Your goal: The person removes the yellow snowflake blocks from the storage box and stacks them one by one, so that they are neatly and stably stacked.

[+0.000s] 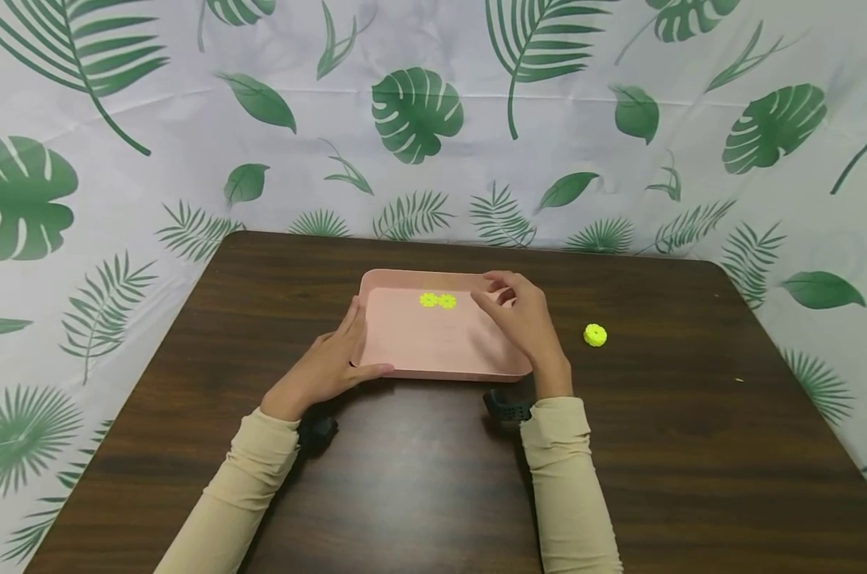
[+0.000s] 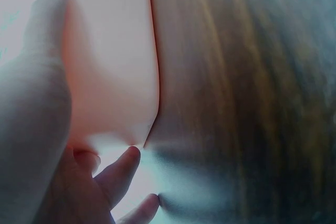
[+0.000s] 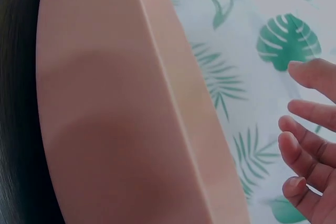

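Observation:
A shallow pink tray (image 1: 419, 343) lies on the dark wooden table. Two bright yellow flower-shaped pieces (image 1: 437, 300) sit side by side inside it, near the far wall. My left hand (image 1: 321, 363) rests against the tray's near left corner, fingers straight along the left side and thumb at the front edge. Over the tray's right part is my right hand (image 1: 522, 319), its fingers loosely bent. In the right wrist view, nothing shows between the right hand's fingers (image 3: 300, 153). The left wrist view has the tray's pink side (image 2: 115, 51) close up.
To the right of the tray, a small yellow stack of flower-shaped pieces (image 1: 595, 335) stands on the table (image 1: 663, 446). A tiny pale scrap (image 1: 738, 380) lies farther right. Behind the table hangs a white cloth (image 1: 433, 191) with green leaf prints.

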A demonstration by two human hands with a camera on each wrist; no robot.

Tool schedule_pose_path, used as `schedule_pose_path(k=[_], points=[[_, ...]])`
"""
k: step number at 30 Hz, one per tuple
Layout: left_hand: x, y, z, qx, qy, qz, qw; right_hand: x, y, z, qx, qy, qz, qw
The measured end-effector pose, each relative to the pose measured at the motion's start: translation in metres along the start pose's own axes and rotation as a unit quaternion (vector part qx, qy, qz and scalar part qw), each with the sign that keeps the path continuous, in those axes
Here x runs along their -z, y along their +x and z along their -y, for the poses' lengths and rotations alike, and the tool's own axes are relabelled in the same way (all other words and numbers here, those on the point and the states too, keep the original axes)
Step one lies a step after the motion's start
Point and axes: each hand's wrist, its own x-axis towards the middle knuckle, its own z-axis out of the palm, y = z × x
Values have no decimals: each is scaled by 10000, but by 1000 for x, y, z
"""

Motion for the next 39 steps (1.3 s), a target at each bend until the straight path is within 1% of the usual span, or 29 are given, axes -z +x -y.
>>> schedule_pose_path(k=[4, 8, 11, 15, 19, 26, 30, 33, 36, 39], points=[[1, 0, -1, -40, 40, 7, 10000, -12, 4, 6, 3, 46, 44, 10000], [1, 1, -3, -50, 27, 16, 10000, -22, 8, 9, 243, 40, 69, 9997], [0, 2, -4, -64, 10, 18, 10000, -29, 11, 11, 304, 69, 137, 9994], [-2, 3, -6, -71, 17, 26, 10000, -38, 13, 9, 50, 183, 289, 9994], [-5, 4, -7, -90, 69, 41, 9999, -49, 16, 2, -158, 220, 373, 9989], [-7, 6, -8, -111, 154, 91, 9998, -66, 22, -8, -484, 286, 269, 9981], [-4, 5, -6, -79, 192, 58, 9998, -73, 25, -8, -568, 37, 349, 9978], [-1, 3, -5, -61, 188, 31, 9998, -79, 28, -7, -669, -290, 609, 9955], [1, 1, -3, 4, 162, 50, 9999, -83, 28, -6, -795, -575, 897, 9911], [3, -1, 0, 32, 170, 36, 9998, -86, 29, -3, -832, -820, 1071, 9874]])
